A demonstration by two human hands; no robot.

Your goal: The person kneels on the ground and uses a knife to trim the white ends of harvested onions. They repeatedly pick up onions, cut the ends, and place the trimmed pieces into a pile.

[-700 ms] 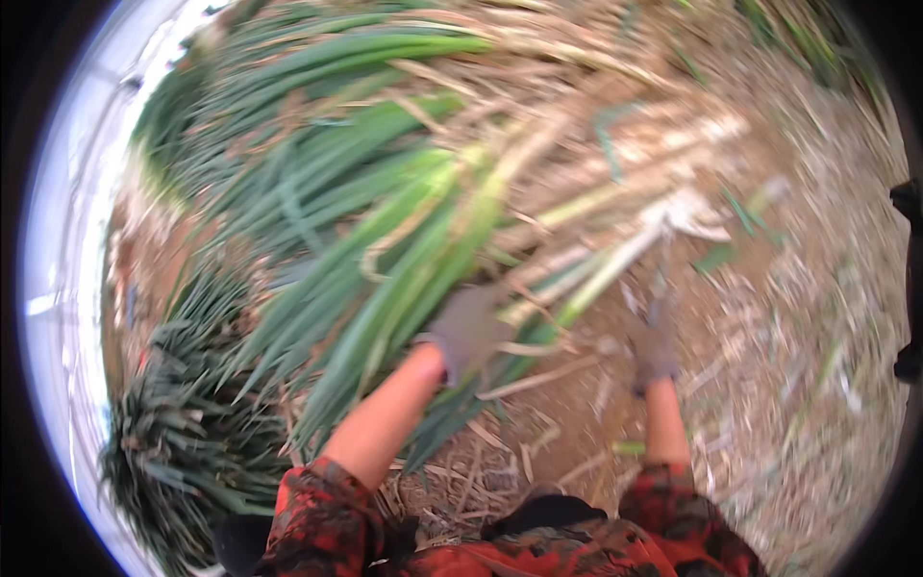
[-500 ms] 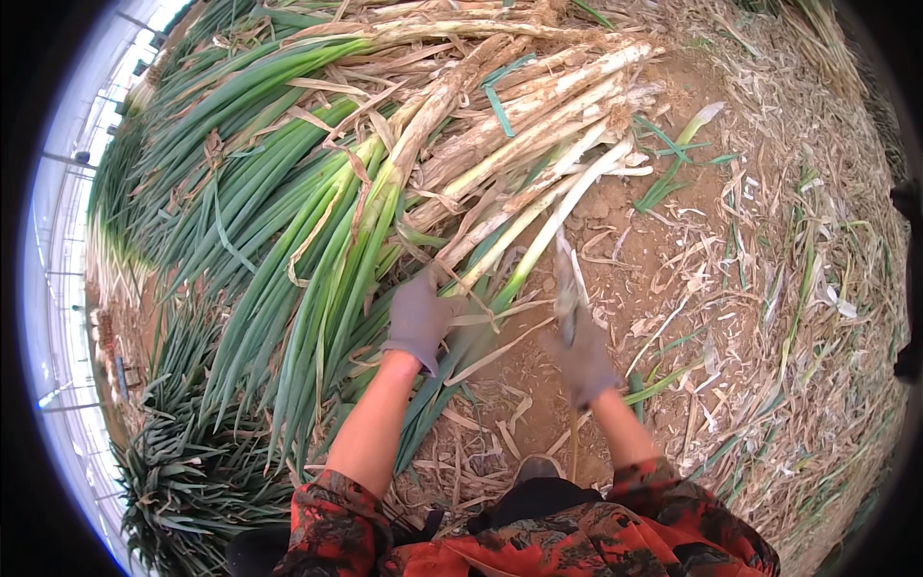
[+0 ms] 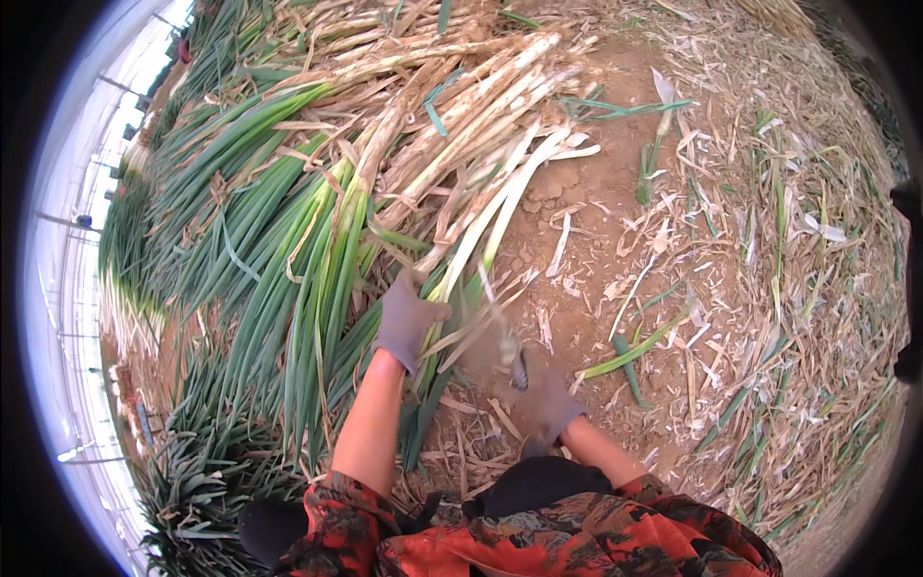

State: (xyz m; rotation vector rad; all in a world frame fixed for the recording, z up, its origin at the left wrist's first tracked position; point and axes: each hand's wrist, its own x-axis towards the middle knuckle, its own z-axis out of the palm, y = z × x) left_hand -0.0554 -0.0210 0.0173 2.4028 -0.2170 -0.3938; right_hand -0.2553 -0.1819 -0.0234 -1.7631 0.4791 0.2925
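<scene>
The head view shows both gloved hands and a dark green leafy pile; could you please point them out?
Left hand (image 3: 407, 319), head view: back of the hand.
Right hand (image 3: 542, 398), head view: back of the hand.
Leafy pile (image 3: 197, 481), head view: middle of its leaves.

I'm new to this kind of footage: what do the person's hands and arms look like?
The left hand and right hand wear greyish, wrist-length gloves. The sleeves are red with dark, camouflage-like blotches, leaving part of the forearms bare.
</scene>
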